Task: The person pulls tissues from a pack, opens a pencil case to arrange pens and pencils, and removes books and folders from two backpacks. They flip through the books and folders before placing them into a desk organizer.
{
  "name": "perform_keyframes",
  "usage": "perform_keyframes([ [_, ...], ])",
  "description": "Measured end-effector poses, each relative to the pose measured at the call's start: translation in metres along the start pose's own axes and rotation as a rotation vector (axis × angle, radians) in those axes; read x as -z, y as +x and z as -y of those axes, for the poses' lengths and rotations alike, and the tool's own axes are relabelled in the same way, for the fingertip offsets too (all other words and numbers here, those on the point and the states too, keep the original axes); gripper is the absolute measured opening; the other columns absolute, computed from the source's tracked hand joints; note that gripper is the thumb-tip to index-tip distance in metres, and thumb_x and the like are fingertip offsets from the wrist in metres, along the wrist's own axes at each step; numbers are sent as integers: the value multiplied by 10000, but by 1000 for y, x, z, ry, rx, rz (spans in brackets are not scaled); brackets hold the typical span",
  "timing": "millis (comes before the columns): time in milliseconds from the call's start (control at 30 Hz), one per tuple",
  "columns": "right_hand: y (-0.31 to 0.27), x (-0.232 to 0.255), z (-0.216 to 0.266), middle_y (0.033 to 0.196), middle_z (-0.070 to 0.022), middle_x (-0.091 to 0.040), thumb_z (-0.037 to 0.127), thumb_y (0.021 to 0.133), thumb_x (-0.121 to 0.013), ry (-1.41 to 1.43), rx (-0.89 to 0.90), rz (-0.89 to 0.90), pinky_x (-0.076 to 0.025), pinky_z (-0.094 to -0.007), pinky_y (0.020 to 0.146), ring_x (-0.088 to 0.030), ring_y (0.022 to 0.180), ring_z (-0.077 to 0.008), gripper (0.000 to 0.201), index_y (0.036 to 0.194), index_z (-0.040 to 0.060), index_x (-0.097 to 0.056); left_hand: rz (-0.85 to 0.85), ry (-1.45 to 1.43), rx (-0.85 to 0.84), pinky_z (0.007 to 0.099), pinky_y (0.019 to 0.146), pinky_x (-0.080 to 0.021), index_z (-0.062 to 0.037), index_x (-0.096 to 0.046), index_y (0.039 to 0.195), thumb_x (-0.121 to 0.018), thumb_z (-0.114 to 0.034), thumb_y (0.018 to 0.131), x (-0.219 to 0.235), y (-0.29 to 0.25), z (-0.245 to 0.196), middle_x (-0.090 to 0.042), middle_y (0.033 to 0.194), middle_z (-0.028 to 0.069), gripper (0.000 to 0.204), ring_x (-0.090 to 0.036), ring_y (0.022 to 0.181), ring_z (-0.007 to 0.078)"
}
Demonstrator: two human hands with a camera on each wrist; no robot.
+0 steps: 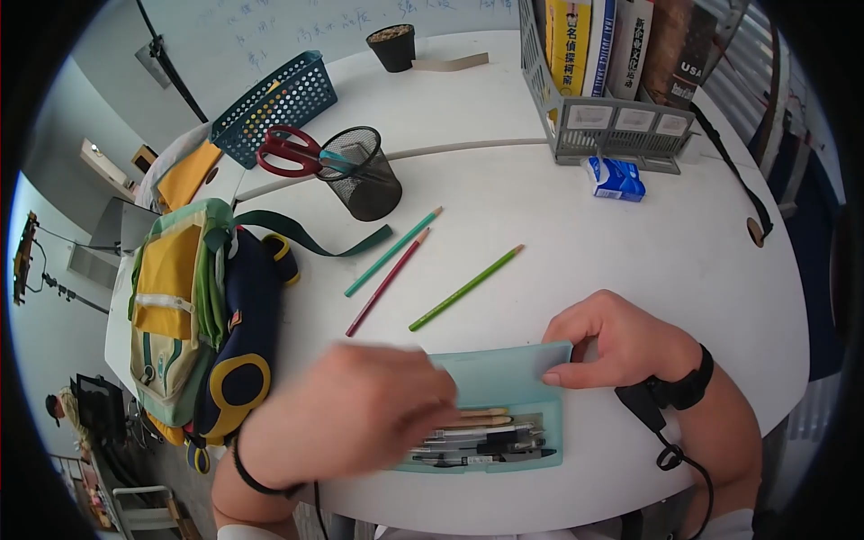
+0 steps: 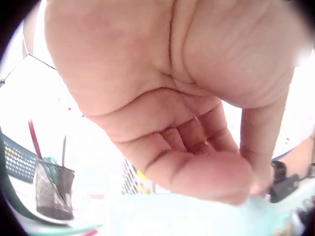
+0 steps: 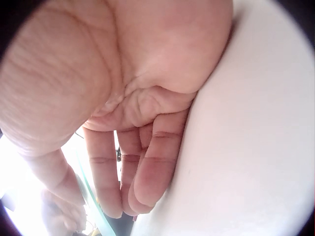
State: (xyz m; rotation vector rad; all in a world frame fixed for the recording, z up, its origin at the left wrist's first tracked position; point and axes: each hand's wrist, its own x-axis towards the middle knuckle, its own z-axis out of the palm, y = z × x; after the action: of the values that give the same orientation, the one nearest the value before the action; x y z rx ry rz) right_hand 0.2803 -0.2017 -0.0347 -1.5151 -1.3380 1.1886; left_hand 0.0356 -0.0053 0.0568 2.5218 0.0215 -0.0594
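Note:
A translucent teal pencil case point(image 1: 499, 376) lies on the table with its lid raised. Several pens point(image 1: 490, 441) and plain wooden pencils point(image 1: 486, 412) are inside. My right hand point(image 1: 621, 346) pinches the lid's right end, thumb in front and fingers behind; the right wrist view shows its little-finger side along the tabletop. Over the case's left end is my left hand point(image 1: 360, 409), blurred, fingers curled and thumb near the index fingertip. No object shows in it in the left wrist view. Beyond the case lie a green pencil point(image 1: 466, 288), a teal pencil point(image 1: 394, 252) and a maroon pencil point(image 1: 389, 283).
A backpack point(image 1: 184, 315) stands at the left. Behind the pencils is a mesh cup point(image 1: 369, 184) with red-handled scissors point(image 1: 290, 151). Farther back are a blue basket point(image 1: 279, 103), a plant pot point(image 1: 392, 49), a grey book rack point(image 1: 621, 130) and a blue-white packet point(image 1: 616, 180).

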Motion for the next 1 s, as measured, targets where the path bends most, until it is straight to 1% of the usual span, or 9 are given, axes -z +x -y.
perform_keyframes([
  [100,-1,0,-4,848,-35,-739,233,939,-839,7,-4,6,-553,-255,684,-669,725,-96,236,1001,7,-811,-349,131,318,294,594,-539,11,-775,870,-816,-77,898,24,9,29,-715,701,81,101,-672,590,182],
  [233,-1,2,-2,846,-36,-735,239,943,-840,-11,-4,8,-547,-252,679,-661,723,-92,243,992,3,-807,-184,236,540,303,627,-550,36,-787,934,-870,-157,830,20,13,78,-722,707,92,234,-676,605,185],
  [367,-1,3,2,944,-62,-774,130,941,-828,1,-48,47,-569,-257,740,-697,809,-108,185,1056,-13,-806,-126,125,557,319,631,-553,46,-785,876,-838,-170,821,7,19,89,-731,708,110,229,-689,615,188],
  [500,0,4,3,943,-58,-772,132,943,-831,-24,-31,41,-567,-255,739,-693,812,-104,186,1055,-14,-806,-191,170,458,340,667,-582,40,-764,836,-791,-155,815,13,12,83,-725,704,144,198,-710,623,246],
  [633,0,3,0,938,-47,-764,134,955,-827,-7,-66,18,-559,-244,740,-684,824,-91,182,1056,-16,-806,-219,18,505,280,576,-545,14,-746,782,-809,-97,804,49,-20,26,-704,662,79,129,-670,555,134],
  [700,0,0,-2,865,-32,-704,172,968,-824,13,-23,-5,-515,-246,681,-625,760,-78,213,983,-35,-778,-91,-15,112,309,559,-556,-30,-755,806,-815,-101,803,38,-35,18,-704,690,69,94,-688,564,184],
  [767,2,-1,-4,792,-16,-644,211,980,-821,31,22,-23,-472,-249,623,-566,697,-64,282,911,-54,-750,-17,140,-119,341,485,-511,-78,-766,800,-857,-106,789,10,-31,14,-685,690,34,96,-677,568,213],
  [800,2,-2,-4,785,-12,-633,212,982,-822,53,16,-37,-467,-248,624,-558,699,-60,285,910,-54,-748,45,166,-108,382,513,-525,-92,-765,830,-859,-125,801,-2,-28,14,-647,695,48,105,-669,598,268],
  [1000,0,-2,-5,791,-9,-630,219,983,-826,101,6,-57,-456,-246,623,-546,702,-57,297,910,-57,-745,75,285,-72,408,590,-546,-83,-727,843,-817,-124,842,-28,-14,21,-649,739,58,99,-671,645,294],
])
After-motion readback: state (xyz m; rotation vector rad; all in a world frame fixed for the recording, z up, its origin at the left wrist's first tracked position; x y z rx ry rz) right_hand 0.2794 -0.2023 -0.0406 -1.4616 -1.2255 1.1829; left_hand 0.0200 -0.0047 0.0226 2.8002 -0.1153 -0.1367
